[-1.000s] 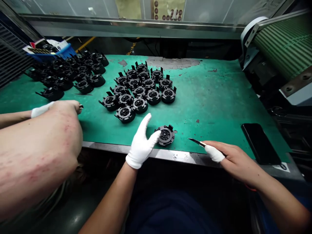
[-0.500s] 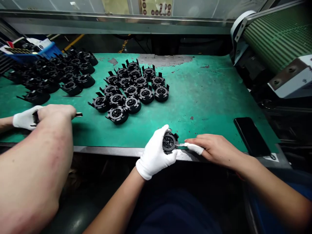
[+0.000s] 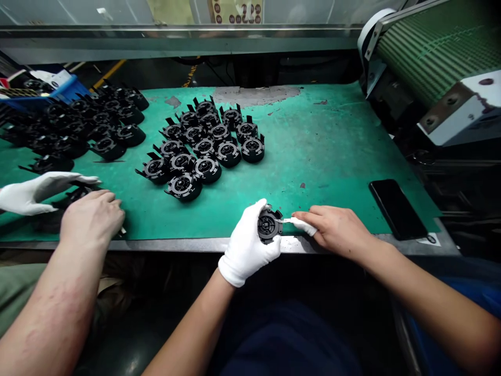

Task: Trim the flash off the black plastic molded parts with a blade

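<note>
My left hand [image 3: 246, 245], in a white glove, grips a round black plastic part [image 3: 268, 225] at the table's front edge, its ribbed face turned up towards me. In my right hand [image 3: 336, 230] is a small knife [image 3: 288, 221] with a thin pale blade, pinched between the fingers. A white covering wraps one finger of that hand. The blade's tip touches or lies very near the part's right rim; which of the two I cannot tell. Beyond my hands a group of similar black parts [image 3: 205, 146] stands on the green mat [image 3: 324, 146].
A co-worker's gloved hand [image 3: 31, 193] and bare hand [image 3: 92, 216] handle a dark part at left. More black parts [image 3: 105, 146] stand behind them, near a blue bin [image 3: 66, 90]. A phone [image 3: 398, 209] lies at right, below a green conveyor belt [image 3: 434, 52].
The knife tip has shifted up along the rim of the part. The co-worker's bare arm has drawn back and down, and their gloved hand has opened out. My view has shifted slightly.
</note>
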Tool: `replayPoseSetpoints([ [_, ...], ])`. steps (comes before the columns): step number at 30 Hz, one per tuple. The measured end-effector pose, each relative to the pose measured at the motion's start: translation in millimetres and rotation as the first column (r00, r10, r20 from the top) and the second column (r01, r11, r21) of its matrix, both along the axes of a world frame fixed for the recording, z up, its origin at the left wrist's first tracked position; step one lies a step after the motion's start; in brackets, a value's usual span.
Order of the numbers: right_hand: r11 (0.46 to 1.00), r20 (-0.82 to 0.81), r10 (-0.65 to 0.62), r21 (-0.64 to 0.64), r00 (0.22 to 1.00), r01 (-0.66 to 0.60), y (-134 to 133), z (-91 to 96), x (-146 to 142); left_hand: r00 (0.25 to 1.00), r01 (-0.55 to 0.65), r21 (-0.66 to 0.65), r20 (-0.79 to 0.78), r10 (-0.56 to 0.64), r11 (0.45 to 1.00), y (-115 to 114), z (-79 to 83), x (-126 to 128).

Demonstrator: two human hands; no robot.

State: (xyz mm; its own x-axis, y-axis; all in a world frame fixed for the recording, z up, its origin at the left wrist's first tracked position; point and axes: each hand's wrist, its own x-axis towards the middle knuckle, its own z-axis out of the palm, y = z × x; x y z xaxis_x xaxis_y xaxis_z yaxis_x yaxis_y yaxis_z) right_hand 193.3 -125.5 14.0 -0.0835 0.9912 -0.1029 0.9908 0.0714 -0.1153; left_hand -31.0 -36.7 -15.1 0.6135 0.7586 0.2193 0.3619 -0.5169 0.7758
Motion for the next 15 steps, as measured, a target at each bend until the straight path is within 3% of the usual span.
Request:
replayPoseSetpoints([
  [7,0.994,-0.084,0.032,-0.104,0.996,-0.041,0,8.7,-2,0.999,-0.033,0.018,-0.013,0.033,0.999,-2,-2.0,-1],
  [15,0.995,-0.024,-0.078,-0.058,0.997,0.077,5,8.8,-11,0.993,-0.118,0.109,0.013,0.117,0.987,-9,-10.1,7],
])
